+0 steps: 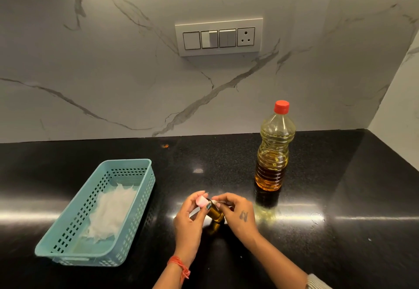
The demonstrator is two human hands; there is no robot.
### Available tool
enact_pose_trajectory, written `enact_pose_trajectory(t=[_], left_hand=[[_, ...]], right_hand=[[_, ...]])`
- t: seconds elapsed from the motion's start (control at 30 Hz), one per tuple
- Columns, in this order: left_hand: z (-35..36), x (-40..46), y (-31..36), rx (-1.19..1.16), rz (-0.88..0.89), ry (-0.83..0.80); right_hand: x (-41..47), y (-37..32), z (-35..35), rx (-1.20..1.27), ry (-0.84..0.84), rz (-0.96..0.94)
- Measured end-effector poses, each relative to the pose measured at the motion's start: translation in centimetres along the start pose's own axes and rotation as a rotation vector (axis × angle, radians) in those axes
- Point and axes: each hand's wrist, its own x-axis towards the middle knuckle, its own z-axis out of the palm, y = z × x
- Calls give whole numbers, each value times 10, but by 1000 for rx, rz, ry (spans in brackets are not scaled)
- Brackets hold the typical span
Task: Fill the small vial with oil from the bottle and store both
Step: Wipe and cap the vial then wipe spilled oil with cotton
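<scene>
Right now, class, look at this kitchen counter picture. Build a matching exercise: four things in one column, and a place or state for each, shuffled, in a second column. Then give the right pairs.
Things
1. oil bottle
2. small vial
3. basket
4. switch panel

Places or states
A. fixed on the marble wall
B. held between both hands
C. standing capped at the right, untouched
D. at the left, white crumpled material inside

Pairs: 1-C, 2-B, 3-D, 4-A

The black stone counter [328, 198] carries a teal basket [68, 246], an oil bottle [273, 152] and a vial [216, 212].
</scene>
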Motion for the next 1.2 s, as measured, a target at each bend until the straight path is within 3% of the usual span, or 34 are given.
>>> enact_pose_trajectory(t=[0.23, 0.47, 0.63, 0.8, 1.0, 1.2], left_hand=[[-3, 2, -1, -8, -18, -16], [-2, 5, -13, 5, -31, 23], [-7, 4, -18, -7, -82, 17], [-11, 9, -12, 45, -39, -19], [-10, 15, -4, 43, -19, -61], [-5, 14, -6, -2, -25, -18]], right_hand=[[7, 18, -8, -96, 15, 128], [-14, -5, 11, -73, 151, -157], [-8, 19, 1, -145, 153, -86], [16, 17, -14, -128, 4, 124], [7, -13, 6, -51, 14, -76], [2, 13, 6, -48, 65, 67]])
